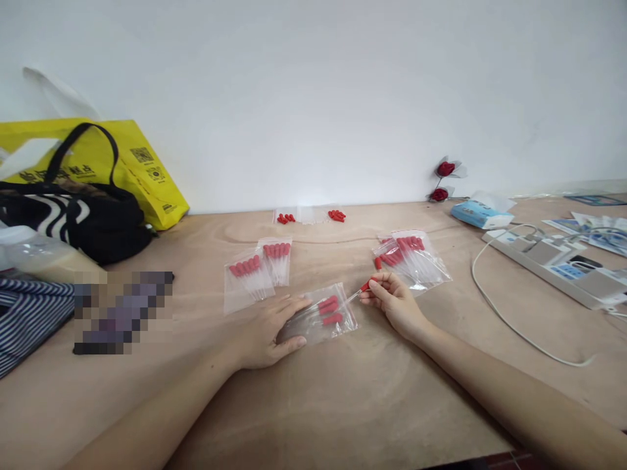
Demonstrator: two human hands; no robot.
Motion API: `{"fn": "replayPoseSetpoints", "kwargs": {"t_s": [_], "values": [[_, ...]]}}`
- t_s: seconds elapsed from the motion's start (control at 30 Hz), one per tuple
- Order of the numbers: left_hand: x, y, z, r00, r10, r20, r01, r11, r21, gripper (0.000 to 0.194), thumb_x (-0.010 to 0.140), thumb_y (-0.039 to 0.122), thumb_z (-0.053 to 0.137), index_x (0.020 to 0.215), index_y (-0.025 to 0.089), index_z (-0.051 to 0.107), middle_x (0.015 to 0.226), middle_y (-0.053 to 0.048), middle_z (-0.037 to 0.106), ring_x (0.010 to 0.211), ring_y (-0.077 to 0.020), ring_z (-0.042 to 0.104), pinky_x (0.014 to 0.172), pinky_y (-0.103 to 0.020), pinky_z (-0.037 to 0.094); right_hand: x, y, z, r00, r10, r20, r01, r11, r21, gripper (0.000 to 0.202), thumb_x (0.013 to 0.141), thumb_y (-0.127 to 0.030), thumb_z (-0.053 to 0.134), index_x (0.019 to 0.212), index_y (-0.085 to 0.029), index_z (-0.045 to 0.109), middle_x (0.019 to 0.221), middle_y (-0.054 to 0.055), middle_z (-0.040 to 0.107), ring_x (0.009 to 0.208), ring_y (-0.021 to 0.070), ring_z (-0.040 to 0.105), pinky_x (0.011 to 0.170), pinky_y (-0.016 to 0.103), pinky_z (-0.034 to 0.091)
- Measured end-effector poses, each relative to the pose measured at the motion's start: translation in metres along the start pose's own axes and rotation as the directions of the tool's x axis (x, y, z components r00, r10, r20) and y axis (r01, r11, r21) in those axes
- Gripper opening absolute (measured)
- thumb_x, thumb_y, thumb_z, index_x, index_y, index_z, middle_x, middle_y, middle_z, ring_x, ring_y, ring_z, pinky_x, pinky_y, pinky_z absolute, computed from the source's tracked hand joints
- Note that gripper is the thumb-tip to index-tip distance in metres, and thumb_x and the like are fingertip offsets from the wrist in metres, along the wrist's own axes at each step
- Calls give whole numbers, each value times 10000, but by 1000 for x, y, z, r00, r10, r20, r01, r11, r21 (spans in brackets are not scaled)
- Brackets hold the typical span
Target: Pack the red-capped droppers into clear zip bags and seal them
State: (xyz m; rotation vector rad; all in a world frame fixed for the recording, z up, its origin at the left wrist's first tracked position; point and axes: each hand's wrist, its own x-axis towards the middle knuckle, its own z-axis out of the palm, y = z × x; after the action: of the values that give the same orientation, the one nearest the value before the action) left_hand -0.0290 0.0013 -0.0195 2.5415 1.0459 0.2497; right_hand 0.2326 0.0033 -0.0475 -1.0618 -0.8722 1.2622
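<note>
Step in hand: we feed a dropper (356,292) into the open bag (321,314) at mid tabletop (343,405); in our judgement it goes best glass tip first, kept low and in line with the mouth.
Left hand (267,333): we lay it flat on the bag's left end, fingers spread and loose, pinning it; it grips nothing.
Right hand (394,303): we pinch the dropper by its red bulb, fingers narrow, tip pointing at the bag mouth.
Bag contents: we count about three red-bulbed droppers already inside.
Filled bags (257,271): two lie beyond the left hand.
Dropper stock (411,258): a loose pile in plastic, just beyond the right hand.
Red bulbs (337,215): small clusters near the wall.
</note>
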Motion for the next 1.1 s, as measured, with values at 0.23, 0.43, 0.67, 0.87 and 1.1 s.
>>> {"fn": "replayPoseSetpoints", "kwargs": {"t_s": [0.23,0.43,0.67,0.87,1.1], "values": [[1,3,-1,1000,2,-1,-2,1000,24,548,806,405,472,1298,257,282,1342,-64,367,1213,-258,352,985,-454,313,-7,2,1,997,-11,79,20,993,-116,390,584,-462,686,763,-197,464,658,-33,561,611,118,598,630,286,498],[0,3,-1,1000,8,-15,-7,1000,11,537,808,411,468,1293,258,295,1333,-60,382,1208,-262,360,977,-447,324,-9,10,2,938,-82,336,236,861,-449,237,681,-382,628,793,-174,611,649,-1,586,559,99,505,537,236,414],[0,0,2,1000,3,-4,-3,1000,16,551,812,420,459,1303,254,272,1345,-63,364,1222,-256,342,993,-449,306,-1,3,6,872,-30,489,356,724,-590,157,741,-273,545,781,-179,665,680,15,627,595,114,526,566,233,400],[0,-2,3,1000,11,-17,-11,1000,17,545,810,420,462,1297,255,283,1337,-63,374,1219,-260,344,988,-450,311,6,0,6,846,57,531,320,742,-590,151,701,-284,586,741,-153,648,521,-32,526,470,71,419,465,194,328],[1,2,0,1000,7,-7,-7,1000,29,551,813,413,460,1306,257,270,1348,-53,362,1228,-241,339,999,-427,311,7,6,11,862,-9,507,359,717,-597,185,735,-323,566,723,-152,635,612,-3,600,547,99,505,528,212,394]]}}
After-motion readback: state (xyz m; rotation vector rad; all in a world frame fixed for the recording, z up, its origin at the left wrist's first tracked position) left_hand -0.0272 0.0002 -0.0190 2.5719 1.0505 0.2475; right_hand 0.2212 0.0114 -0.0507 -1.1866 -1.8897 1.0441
